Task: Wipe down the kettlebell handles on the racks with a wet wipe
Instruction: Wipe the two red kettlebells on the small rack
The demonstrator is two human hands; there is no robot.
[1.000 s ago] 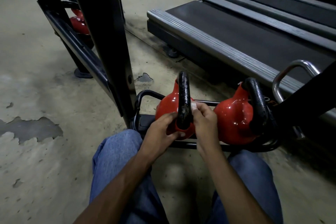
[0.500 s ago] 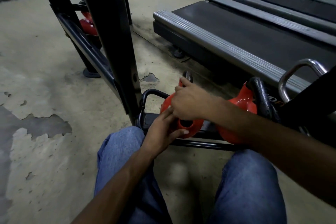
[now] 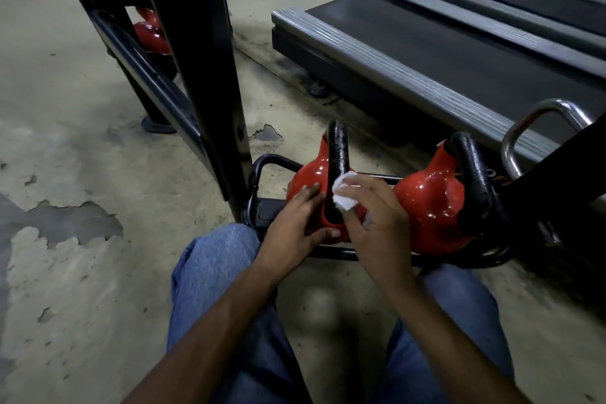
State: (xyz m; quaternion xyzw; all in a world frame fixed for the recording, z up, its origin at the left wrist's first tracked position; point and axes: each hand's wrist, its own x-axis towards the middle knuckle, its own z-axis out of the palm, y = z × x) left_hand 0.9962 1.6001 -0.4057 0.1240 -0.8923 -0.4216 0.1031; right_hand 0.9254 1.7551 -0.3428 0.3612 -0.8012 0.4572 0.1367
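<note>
Low rack [image 3: 262, 170] holds 2 red kettlebells. R hand [image 3: 377, 216] fingers clamp wipe [image 3: 344, 197] on left kettlebell [image 3: 308, 180] handle [image 3: 337, 154]; L hand [image 3: 292, 226] fingers straight, flat on its body. Post [image 3: 196, 59] close left, 2nd kettlebell [image 3: 429, 203] just right.

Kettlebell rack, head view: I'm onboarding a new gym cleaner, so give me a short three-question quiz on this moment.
1. True or false: the right hand holds the wet wipe against the black handle of the near kettlebell.
2. The left hand rests on: A) that kettlebell's red body; B) the floor; C) the treadmill belt.
3. Fill in: the second kettlebell, to its right, has a ___ handle.
Key: 1 true; 2 A; 3 black.
</note>
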